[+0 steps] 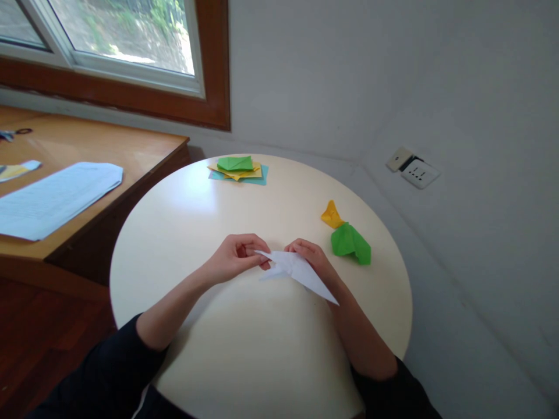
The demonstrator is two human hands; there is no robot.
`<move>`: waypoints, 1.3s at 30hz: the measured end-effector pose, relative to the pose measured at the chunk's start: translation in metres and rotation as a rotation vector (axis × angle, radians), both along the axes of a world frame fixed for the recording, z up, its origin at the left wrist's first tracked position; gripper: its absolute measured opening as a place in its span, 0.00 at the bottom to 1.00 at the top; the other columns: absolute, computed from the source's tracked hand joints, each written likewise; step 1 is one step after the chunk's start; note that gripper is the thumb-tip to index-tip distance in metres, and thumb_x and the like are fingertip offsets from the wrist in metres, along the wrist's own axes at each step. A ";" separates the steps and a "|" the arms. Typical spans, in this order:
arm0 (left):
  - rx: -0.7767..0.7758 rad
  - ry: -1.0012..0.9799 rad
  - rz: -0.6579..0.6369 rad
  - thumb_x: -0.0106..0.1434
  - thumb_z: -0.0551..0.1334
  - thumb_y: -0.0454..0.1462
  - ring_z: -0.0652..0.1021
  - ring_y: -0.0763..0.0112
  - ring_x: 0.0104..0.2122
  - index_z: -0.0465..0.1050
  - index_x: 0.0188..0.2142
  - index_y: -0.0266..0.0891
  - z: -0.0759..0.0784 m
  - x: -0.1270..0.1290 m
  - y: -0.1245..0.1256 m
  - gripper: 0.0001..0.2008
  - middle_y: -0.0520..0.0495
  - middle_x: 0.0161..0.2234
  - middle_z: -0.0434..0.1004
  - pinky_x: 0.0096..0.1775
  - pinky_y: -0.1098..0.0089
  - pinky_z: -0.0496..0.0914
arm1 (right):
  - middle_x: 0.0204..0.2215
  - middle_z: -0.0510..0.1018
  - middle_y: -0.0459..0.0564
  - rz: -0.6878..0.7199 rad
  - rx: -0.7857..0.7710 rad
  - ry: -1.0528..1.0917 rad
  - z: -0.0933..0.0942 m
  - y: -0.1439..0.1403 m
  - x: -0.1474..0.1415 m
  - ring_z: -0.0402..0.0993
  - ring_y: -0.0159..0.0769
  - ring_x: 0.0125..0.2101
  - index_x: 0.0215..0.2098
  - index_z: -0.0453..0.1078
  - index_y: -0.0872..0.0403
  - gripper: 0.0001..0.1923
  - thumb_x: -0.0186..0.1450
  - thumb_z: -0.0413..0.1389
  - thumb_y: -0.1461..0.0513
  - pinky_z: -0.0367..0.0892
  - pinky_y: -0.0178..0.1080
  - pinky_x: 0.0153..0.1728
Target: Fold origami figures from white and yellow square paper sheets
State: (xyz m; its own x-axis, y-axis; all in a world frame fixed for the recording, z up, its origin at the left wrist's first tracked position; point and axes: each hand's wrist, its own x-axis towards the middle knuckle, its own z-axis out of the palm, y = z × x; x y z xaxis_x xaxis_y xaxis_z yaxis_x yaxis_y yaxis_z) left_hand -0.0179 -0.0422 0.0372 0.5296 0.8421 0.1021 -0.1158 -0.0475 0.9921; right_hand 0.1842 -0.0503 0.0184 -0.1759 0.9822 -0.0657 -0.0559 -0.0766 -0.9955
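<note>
A folded sheet of white paper [301,270] is held between my two hands, just above the round table [257,361]. Its long pointed end slopes down to the right, and two narrow points stick out to the left. My left hand [242,253] pinches the upper left point between thumb and fingers. Around the paper's upper right edge, my right hand [312,256] is closed, its fingertips partly hidden behind the sheet. To the right of that hand lie a green folded paper piece [350,241] and a smaller yellow one [332,215].
At the table's far edge sits a stack of coloured papers, a green folded piece [234,163] on top. A wooden desk [148,145] on the left bears a white paper packet [61,195] and scissors [23,131]. A socket [420,173] is on the right wall.
</note>
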 end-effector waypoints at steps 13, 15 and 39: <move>0.045 -0.082 0.506 0.49 0.64 0.34 0.79 0.67 0.29 0.73 0.27 0.34 -0.009 0.004 0.010 0.05 0.49 0.24 0.77 0.39 0.66 0.73 | 0.18 0.66 0.39 -0.771 0.625 -0.007 -0.005 -0.001 0.006 0.64 0.27 0.20 0.36 0.65 0.52 0.06 0.61 0.51 0.59 0.59 0.34 0.25; 0.046 -0.089 0.540 0.48 0.64 0.33 0.78 0.68 0.30 0.73 0.27 0.35 -0.009 0.005 0.010 0.05 0.50 0.25 0.77 0.39 0.66 0.73 | 0.16 0.63 0.37 -0.726 0.727 -0.045 -0.006 -0.011 -0.001 0.63 0.28 0.16 0.37 0.65 0.50 0.06 0.61 0.50 0.61 0.60 0.34 0.22; -0.171 -0.263 0.462 0.45 0.66 0.35 0.77 0.71 0.30 0.72 0.25 0.34 -0.009 0.011 0.007 0.07 0.50 0.25 0.76 0.44 0.63 0.71 | 0.48 0.72 0.51 -0.145 0.563 -0.344 -0.034 -0.015 -0.032 0.75 0.35 0.39 0.59 0.51 0.45 0.27 0.62 0.50 0.62 0.75 0.37 0.34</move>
State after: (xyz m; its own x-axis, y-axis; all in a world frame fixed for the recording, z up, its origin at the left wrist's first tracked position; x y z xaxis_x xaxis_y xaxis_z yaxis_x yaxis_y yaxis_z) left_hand -0.0067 -0.0356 0.0282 0.0769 0.9968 0.0225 -0.3661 0.0072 0.9306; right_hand 0.1518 -0.0657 -0.0154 -0.0999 0.8953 0.4341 0.3012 0.4431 -0.8444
